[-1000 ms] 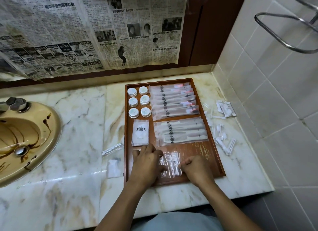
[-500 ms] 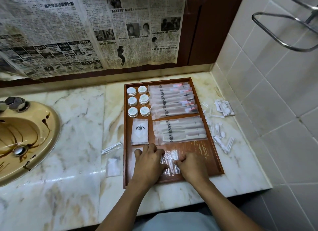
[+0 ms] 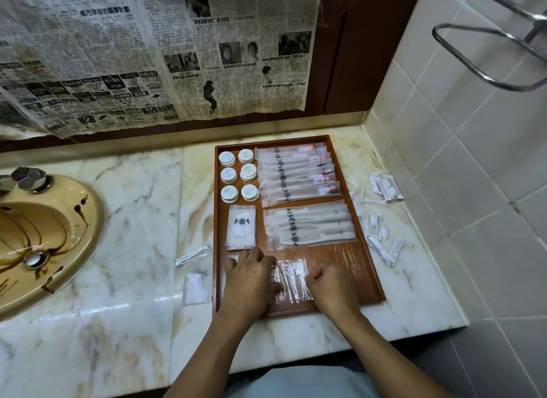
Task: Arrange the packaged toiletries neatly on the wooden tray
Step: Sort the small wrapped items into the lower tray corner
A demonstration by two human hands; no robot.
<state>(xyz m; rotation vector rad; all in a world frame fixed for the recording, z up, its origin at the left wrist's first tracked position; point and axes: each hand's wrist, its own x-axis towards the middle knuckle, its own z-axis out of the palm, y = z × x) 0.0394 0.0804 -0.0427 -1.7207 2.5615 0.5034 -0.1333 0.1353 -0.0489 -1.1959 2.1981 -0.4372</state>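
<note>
Pressing clear packets [image 3: 291,280] flat-fingered: left hand [image 3: 248,282] | right hand [image 3: 333,289] pinched their right edge, fingers curled | wooden tray [image 3: 340,255], near end.

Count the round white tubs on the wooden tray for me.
6, in the tray's far left corner: far tubs, middle tubs, near tubs, left and right. None seems hidden.

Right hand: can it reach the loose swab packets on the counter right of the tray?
Probably yes. The swab packets lie open on the counter just past the tray, whose rim is low, with nothing between them and the right hand, which is at the clear packets.
</note>
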